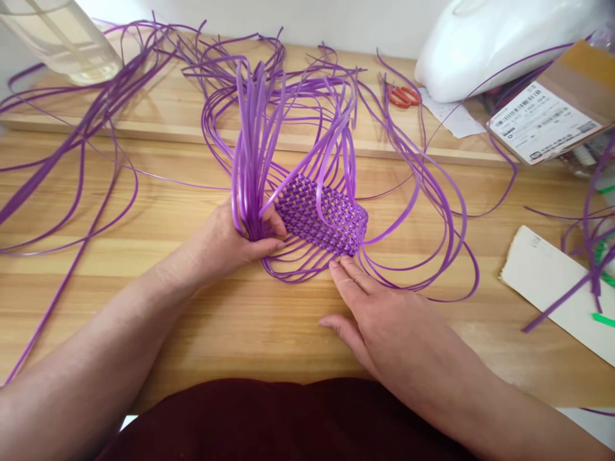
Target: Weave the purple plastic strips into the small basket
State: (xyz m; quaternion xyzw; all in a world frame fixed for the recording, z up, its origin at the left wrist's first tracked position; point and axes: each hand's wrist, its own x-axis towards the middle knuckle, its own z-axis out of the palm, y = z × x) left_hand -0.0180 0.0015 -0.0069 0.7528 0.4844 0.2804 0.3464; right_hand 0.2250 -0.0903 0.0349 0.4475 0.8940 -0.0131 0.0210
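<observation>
Has the weave [319, 214] just ahead, flat on the table [230, 339], slanting lengthwise from far left to near right. Flanks the left end with the left hand [230, 237], closed round a tall, looping bundle [254, 160] of purple strips just beside the knotted mesh. Points the left thumb towards the near left corner; cannot tell whether in contact with it. Has low loops [288, 276] lying along the near edge, between the hands. Farther right, rests the outstretched fingertips of the right hand [384, 301] at the near right corner, seemingly touching, making this at least as near as the other. Grasps nothing visible there: holds the fingers straight and together, the thumb spread well apart over the table. Cannot tell how hard the fingertips press. Past that corner, has side loops [408, 150] sweeping out to the right.
</observation>
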